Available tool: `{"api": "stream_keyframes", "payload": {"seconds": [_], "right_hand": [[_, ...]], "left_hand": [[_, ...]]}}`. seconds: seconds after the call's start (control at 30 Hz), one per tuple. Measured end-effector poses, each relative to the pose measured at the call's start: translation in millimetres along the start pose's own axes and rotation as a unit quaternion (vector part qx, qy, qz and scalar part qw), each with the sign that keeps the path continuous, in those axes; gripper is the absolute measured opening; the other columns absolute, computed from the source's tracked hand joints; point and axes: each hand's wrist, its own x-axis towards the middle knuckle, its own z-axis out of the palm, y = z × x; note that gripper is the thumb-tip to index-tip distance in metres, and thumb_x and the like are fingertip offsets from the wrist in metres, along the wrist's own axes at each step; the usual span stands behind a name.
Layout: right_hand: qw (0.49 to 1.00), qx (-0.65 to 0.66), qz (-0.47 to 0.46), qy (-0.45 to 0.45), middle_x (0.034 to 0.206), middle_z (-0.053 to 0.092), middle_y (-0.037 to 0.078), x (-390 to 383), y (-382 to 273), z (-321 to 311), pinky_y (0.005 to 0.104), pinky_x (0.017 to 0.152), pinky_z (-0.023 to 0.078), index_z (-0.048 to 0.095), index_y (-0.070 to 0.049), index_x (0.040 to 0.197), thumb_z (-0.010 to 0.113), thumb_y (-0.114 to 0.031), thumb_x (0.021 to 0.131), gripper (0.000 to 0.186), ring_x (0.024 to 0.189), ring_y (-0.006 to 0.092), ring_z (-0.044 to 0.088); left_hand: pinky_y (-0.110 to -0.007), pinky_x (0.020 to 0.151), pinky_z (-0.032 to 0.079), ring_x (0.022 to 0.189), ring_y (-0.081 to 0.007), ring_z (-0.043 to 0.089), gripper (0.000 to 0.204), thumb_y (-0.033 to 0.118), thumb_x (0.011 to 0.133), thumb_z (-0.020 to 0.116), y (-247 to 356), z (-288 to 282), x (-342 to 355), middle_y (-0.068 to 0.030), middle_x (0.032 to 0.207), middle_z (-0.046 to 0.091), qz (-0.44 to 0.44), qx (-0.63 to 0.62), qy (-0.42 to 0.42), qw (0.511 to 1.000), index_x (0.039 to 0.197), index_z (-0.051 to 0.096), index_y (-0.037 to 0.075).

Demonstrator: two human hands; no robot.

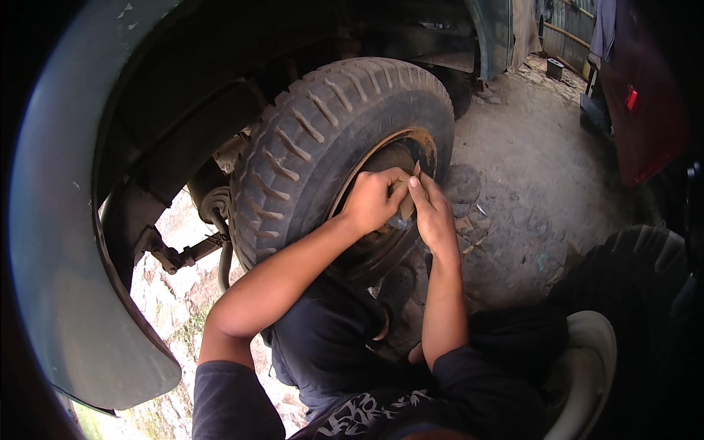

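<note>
A large treaded tire [308, 125] on a rusty rim [411, 135] stands under a dark wheel arch. In front of its hub, my left hand [372, 199] has curled fingers gripping a small, flat tan piece [407, 203], perhaps card or paper. My right hand [435, 218] holds the same piece from the other side, thumb raised along it. Part of the hub behind my hands is hidden.
A grey-green fender [66, 242] curves along the left, with suspension parts [176, 253] inside. A red vehicle panel [638, 110] is at right. A second tire [634, 257] and a pale wheel rim [590, 330] lie lower right on dusty ground [535, 169] with stones.
</note>
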Motion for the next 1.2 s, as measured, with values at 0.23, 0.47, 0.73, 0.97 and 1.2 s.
{"api": "stream_keyframes", "payload": {"seconds": [0.23, 0.47, 0.73, 0.97, 1.2], "right_hand": [[0.898, 0.427, 0.086, -0.057, 0.159, 0.055, 0.019, 16.9, 42.3, 28.7, 0.0369, 0.122, 0.044, 0.048, 0.002, 0.161, 0.057, -0.039, 0.116, 0.061, 0.149, 0.0272, 0.053], [0.985, 0.086, 0.018, 0.152, 0.167, 0.047, 0.026, 79.3, 75.4, 34.1, 0.0505, 0.122, 0.046, 0.041, 0.004, 0.165, 0.05, -0.029, 0.115, 0.06, 0.152, 0.042, 0.048], [0.987, -0.072, 0.074, 0.12, 0.177, -0.004, 0.039, 74.5, 47.3, 137.4, 0.0556, 0.136, 0.012, 0.009, 0.011, 0.17, 0.046, -0.048, 0.114, 0.09, 0.167, 0.0517, 0.003], [0.977, -0.149, 0.105, 0.107, 0.177, 0.005, 0.04, 127.3, 64.1, 112.9, 0.0538, 0.138, 0.002, 0.017, 0.014, 0.168, 0.048, -0.029, 0.109, 0.079, 0.167, 0.0519, 0.004], [0.981, -0.119, 0.137, 0.066, 0.179, 0.009, 0.034, 129.2, 61.9, 111.8, 0.0545, 0.138, 0.005, 0.02, 0.01, 0.17, 0.042, -0.039, 0.112, 0.079, 0.169, 0.0464, 0.003]], "left_hand": [[-0.045, 0.092, 0.061, 0.103, -0.0398, 0.079, 0.04, 0.014, 0.099, 0.074, 3.5, -11.0, 7.0, -0.027, 0.111, 0.078, -0.045, 0.041, -0.156, 0.986, 0.136, 0.071, -0.002], [-0.044, 0.104, 0.059, 0.12, -0.0383, 0.075, 0.03, 0.017, 0.099, 0.077, 32.9, -50.3, 17.4, -0.0218, 0.123, 0.079, 0.119, 0.043, 0.03, 0.992, 0.123, 0.078, -0.001], [-0.048, 0.104, 0.057, 0.119, -0.0362, 0.073, 0.025, 0.027, 0.1, 0.069, 32.4, -89.5, 86.3, -0.0151, 0.122, 0.078, 0.22, 0.404, 0.241, 0.855, 0.108, 0.08, 0.006], [-0.049, 0.107, 0.057, 0.121, -0.0351, 0.073, 0.032, 0.03, 0.095, 0.07, 34.2, -79.6, 101.1, -0.0146, 0.13, 0.077, 0.073, 0.409, 0.219, 0.883, 0.116, 0.081, 0.008], [-0.047, 0.105, 0.059, 0.12, -0.0336, 0.074, 0.032, 0.025, 0.093, 0.071, 20.4, -79.0, 96.1, -0.0152, 0.128, 0.079, 0.103, 0.409, 0.252, 0.871, 0.118, 0.08, 0.007]]}}
